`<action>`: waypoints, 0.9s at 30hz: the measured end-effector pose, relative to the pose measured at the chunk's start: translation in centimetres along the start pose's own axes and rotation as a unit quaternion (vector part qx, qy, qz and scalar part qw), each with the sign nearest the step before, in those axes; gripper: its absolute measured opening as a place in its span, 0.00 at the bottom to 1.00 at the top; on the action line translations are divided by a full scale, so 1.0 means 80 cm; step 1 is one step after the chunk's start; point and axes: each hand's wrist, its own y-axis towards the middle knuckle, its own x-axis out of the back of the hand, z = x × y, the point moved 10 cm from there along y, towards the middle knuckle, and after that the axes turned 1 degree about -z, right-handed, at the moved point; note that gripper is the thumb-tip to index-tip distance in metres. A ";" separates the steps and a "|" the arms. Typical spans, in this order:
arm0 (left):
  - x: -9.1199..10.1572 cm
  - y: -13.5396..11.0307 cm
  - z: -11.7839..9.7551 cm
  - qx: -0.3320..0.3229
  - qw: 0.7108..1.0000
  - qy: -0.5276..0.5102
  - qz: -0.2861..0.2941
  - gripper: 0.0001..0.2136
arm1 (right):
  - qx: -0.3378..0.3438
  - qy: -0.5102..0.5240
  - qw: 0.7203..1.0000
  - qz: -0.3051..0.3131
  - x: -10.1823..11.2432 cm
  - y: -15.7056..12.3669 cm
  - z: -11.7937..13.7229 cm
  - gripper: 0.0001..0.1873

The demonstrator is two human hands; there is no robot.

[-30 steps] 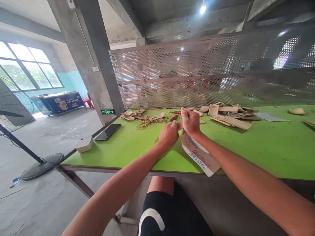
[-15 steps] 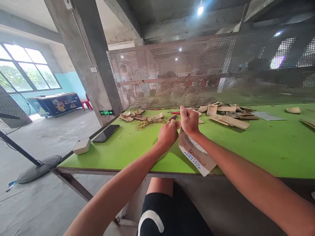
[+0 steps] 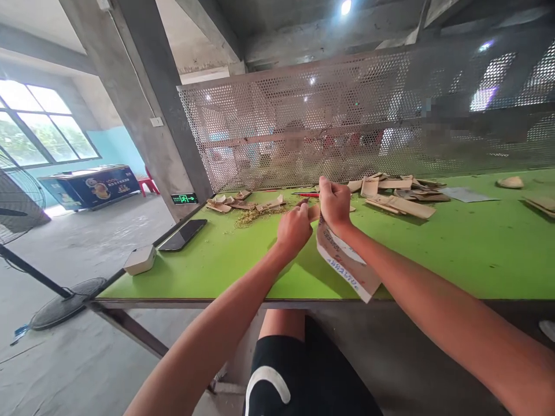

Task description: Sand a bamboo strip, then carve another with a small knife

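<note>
My left hand (image 3: 295, 231) is closed, with a small pale wooden piece (image 3: 313, 212) sticking out from its fingers toward the right hand. A dark tip also shows above its knuckles, too small to name. Close beside it, my right hand (image 3: 336, 207) is closed on a sheet of sandpaper (image 3: 347, 267), thumb up. The sheet's printed backing curls down below that hand to the table's front edge. The fingers of the right hand hide where the sandpaper and the wooden piece meet.
On the green table (image 3: 243, 271) lie curved wood pieces (image 3: 401, 202), wood shavings (image 3: 251, 215), a red pen (image 3: 309, 195), a grey sheet (image 3: 468, 195), a black tablet (image 3: 182, 235) and a small white box (image 3: 140, 260). A perforated metal screen (image 3: 277, 133) borders the back.
Both hands stay close together with the sandpaper and wooden piece. The hanging sandpaper has shifted slightly up and right and curls more. The whole view has moved a little.
</note>
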 end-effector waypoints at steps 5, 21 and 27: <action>0.003 0.000 0.001 -0.038 0.999 -0.028 -0.025 0.08 | 0.044 -0.026 0.998 0.022 -0.005 -0.003 0.011 0.28; -0.004 0.005 0.002 -0.044 0.862 -0.503 0.047 0.17 | 0.076 -0.135 0.987 0.042 0.011 0.018 -0.019 0.26; -0.018 0.003 0.015 0.041 0.778 -0.622 0.082 0.24 | 0.044 -0.148 0.987 0.040 0.021 0.025 -0.027 0.26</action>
